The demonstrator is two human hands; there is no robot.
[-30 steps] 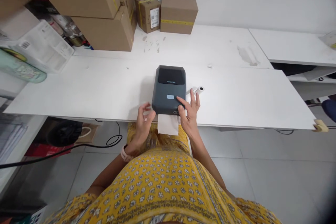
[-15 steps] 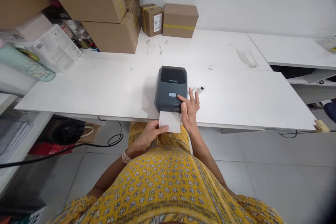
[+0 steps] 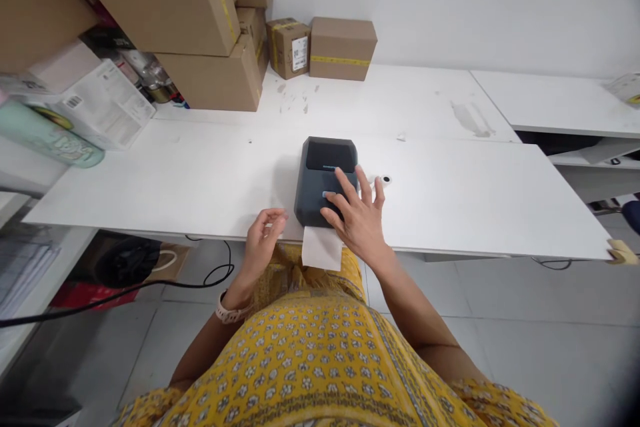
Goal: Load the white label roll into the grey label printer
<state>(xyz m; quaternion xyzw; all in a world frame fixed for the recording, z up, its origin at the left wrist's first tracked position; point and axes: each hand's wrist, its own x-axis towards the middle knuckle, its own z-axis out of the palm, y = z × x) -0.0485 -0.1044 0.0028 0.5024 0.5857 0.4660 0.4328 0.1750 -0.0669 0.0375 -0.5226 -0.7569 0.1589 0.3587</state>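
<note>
Head view: at the tabletop's [image 3: 465, 207] near edge, the printer [image 3: 313, 181] could slip off if the right hand [image 3: 361, 221], its grip spread wide over it, pulls nearward, the left hand's [image 3: 261, 240] loosely curled grip being empty.

The printer [image 3: 311, 193] is dark slate blue with a black panel [image 3: 329, 152] and a pale blue button [image 3: 325, 194]; the paper [image 3: 321, 252] is white, as is the worktop [image 3: 460, 193]. Brown cartons [image 3: 343, 35] carry yellow tape [image 3: 340, 60]. The bottle [image 3: 57, 139] is mint green. The garment [image 3: 310, 353] is mustard yellow with a small white-and-grey floral print and banded borders; the wristband [image 3: 230, 311] is pale pink, the cable [image 3: 125, 291] black.
</note>
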